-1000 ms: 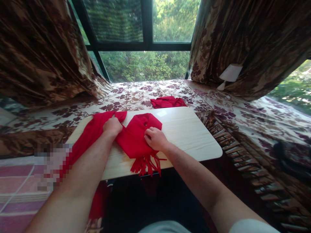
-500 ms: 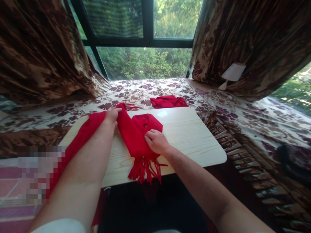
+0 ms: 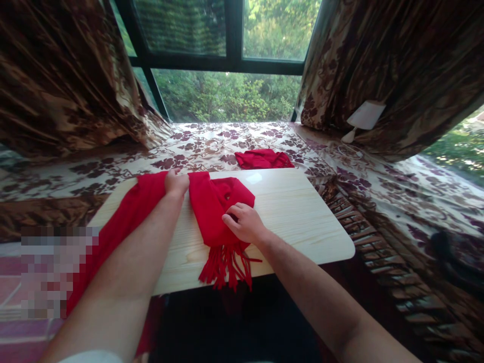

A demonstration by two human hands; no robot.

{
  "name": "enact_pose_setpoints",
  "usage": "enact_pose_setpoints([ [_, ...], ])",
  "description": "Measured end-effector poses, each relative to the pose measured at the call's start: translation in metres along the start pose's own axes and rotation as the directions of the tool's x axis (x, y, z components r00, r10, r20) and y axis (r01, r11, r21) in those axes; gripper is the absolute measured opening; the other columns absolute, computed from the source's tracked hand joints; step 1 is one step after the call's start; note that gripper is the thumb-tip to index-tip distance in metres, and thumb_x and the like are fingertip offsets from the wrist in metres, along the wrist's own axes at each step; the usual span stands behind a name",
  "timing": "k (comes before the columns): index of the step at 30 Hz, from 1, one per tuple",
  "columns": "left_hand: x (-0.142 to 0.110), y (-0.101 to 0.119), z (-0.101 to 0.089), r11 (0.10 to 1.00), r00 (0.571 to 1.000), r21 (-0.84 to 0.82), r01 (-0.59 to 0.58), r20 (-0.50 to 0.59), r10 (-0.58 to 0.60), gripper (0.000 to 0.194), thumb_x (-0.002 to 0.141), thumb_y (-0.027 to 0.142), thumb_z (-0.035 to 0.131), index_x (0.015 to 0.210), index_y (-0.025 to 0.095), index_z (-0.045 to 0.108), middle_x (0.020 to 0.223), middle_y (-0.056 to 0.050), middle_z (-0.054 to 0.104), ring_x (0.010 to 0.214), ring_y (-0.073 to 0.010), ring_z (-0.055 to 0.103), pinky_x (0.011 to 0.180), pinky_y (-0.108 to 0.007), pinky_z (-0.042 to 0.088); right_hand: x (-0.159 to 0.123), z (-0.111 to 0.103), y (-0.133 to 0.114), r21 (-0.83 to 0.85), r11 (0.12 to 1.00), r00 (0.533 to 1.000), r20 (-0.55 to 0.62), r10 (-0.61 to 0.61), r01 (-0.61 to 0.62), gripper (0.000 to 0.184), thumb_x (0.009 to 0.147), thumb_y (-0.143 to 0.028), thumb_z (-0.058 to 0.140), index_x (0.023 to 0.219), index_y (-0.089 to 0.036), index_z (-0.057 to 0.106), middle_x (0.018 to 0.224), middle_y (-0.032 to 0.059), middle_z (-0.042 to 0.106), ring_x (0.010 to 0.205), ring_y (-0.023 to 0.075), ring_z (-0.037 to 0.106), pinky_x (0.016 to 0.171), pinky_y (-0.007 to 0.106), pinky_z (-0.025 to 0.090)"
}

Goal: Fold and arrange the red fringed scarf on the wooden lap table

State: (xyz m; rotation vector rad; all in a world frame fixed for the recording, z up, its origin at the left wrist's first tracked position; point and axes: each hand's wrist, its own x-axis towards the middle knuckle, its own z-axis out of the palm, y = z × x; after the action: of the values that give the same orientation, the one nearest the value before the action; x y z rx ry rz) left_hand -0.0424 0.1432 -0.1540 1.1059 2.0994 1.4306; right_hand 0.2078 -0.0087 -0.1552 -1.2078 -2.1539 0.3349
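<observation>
A red scarf (image 3: pixel 202 212) lies across the small wooden-topped table (image 3: pixel 295 217), its fringe hanging over the near edge. My left hand (image 3: pixel 176 182) is closed on the scarf at the table's far left, and a long stretch of it runs down to the left behind my forearm. On the right part of the scarf rests my right hand (image 3: pixel 244 222), fingers curled and thumb close to them, against the cloth. Just beyond that hand the scarf is folded over, with a small dark gap between layers.
A second folded red cloth (image 3: pixel 263 159) lies on the flower-patterned cover (image 3: pixel 204 136) behind the table. A white lamp (image 3: pixel 365 116) stands at the right, by the curtain (image 3: pixel 340 55). A dark object (image 3: pixel 451 257) sits at the far right.
The scarf's far fringe, seen beside my left hand before, is now out of sight. The raised strip there has come down flatter and wider. My right hand stays nearly in place.
</observation>
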Motion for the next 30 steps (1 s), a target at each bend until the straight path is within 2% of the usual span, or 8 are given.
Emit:
enact_pose_setpoints([
  [4,-0.038,0.006,-0.006,0.956,0.975,0.216,-0.198,0.147,0.169,0.05,0.074,0.017,0.064,0.124,0.013,0.067,0.121,-0.016,0.071,0.111,-0.0311,0.066,0.102,-0.042,0.049,0.002,0.001,0.002,-0.016,1.0,1.0,-0.006,-0.004,0.004,0.029,0.1,-0.033,0.051,0.077,-0.021,0.064,0.078,0.0019,0.06,0.079,0.0149,0.057,0.075,0.028,0.041],
  [9,-0.096,0.015,-0.009,0.842,0.851,0.282,-0.46,0.41,0.328,0.045,0.084,0.023,0.058,0.125,0.012,0.07,0.142,-0.014,0.06,0.139,-0.0288,0.049,0.12,-0.037,0.033,0.003,0.003,0.005,0.003,1.0,1.0,-0.012,0.0,0.0,0.025,0.098,-0.027,0.052,0.076,-0.021,0.064,0.079,0.0023,0.061,0.08,0.0154,0.057,0.076,0.028,0.042],
  [16,-0.117,-0.003,-0.012,0.939,0.907,0.031,-0.344,0.271,0.323,0.049,0.084,0.019,0.052,0.13,0.017,0.069,0.144,-0.006,0.06,0.14,-0.0212,0.048,0.122,-0.033,0.031,0.001,0.007,0.012,0.211,0.977,0.979,-0.186,0.079,-0.039,0.015,0.087,-0.019,0.055,0.08,-0.022,0.069,0.081,0.0019,0.066,0.077,0.0155,0.06,0.076,0.027,0.046],
  [18,-0.115,-0.008,-0.014,0.941,0.91,-0.082,-0.328,0.239,0.338,0.05,0.081,0.016,0.053,0.128,0.019,0.07,0.14,-0.005,0.063,0.14,-0.0217,0.049,0.123,-0.035,0.03,0.003,0.005,0.021,0.28,0.952,0.923,-0.322,0.21,-0.119,0.016,0.085,-0.022,0.054,0.081,-0.021,0.069,0.081,0.0023,0.067,0.076,0.0163,0.061,0.076,0.029,0.047],
  [21,-0.114,-0.011,-0.015,0.929,0.907,-0.172,-0.329,0.216,0.361,0.046,0.079,0.014,0.053,0.118,0.021,0.075,0.132,-0.004,0.068,0.136,-0.0233,0.053,0.122,-0.04,0.032,0.008,-0.002,0.041,0.424,0.866,0.764,-0.455,0.457,-0.265,0.02,0.081,-0.029,0.053,0.086,-0.019,0.07,0.08,0.0029,0.069,0.075,0.0177,0.061,0.075,0.031,0.049],
  [25,-0.113,-0.014,-0.016,0.928,0.922,-0.182,-0.326,0.155,0.355,0.041,0.077,0.013,0.054,0.108,0.021,0.079,0.124,-0.004,0.072,0.128,-0.0242,0.06,0.12,-0.041,0.036,0.016,-0.011,0.068,0.659,0.665,0.576,-0.408,0.709,-0.351,0.027,0.074,-0.035,0.053,0.088,-0.017,0.068,0.077,0.0025,0.068,0.067,0.017,0.061,0.066,0.03,0.05],
  [27,-0.111,-0.015,-0.017,0.937,0.934,-0.169,-0.306,0.139,0.33,0.039,0.076,0.013,0.056,0.105,0.021,0.079,0.122,-0.005,0.073,0.124,-0.025,0.063,0.117,-0.041,0.04,0.018,-0.011,0.076,0.728,0.595,0.551,-0.357,0.754,-0.342,0.027,0.071,-0.036,0.055,0.086,-0.017,0.067,0.075,0.0017,0.066,0.062,0.0155,0.059,0.06,0.028,0.048],
  [30,-0.109,-0.017,-0.017,0.943,0.939,-0.158,-0.291,0.139,0.313,0.036,0.075,0.014,0.058,0.103,0.02,0.08,0.119,-0.005,0.075,0.12,-0.0257,0.065,0.114,-0.04,0.043,0.018,-0.008,0.079,0.739,0.587,0.589,-0.324,0.74,-0.331,0.027,0.069,-0.038,0.057,0.083,-0.017,0.066,0.072,0.0006,0.065,0.059,0.0146,0.058,0.057,0.027,0.047],
])
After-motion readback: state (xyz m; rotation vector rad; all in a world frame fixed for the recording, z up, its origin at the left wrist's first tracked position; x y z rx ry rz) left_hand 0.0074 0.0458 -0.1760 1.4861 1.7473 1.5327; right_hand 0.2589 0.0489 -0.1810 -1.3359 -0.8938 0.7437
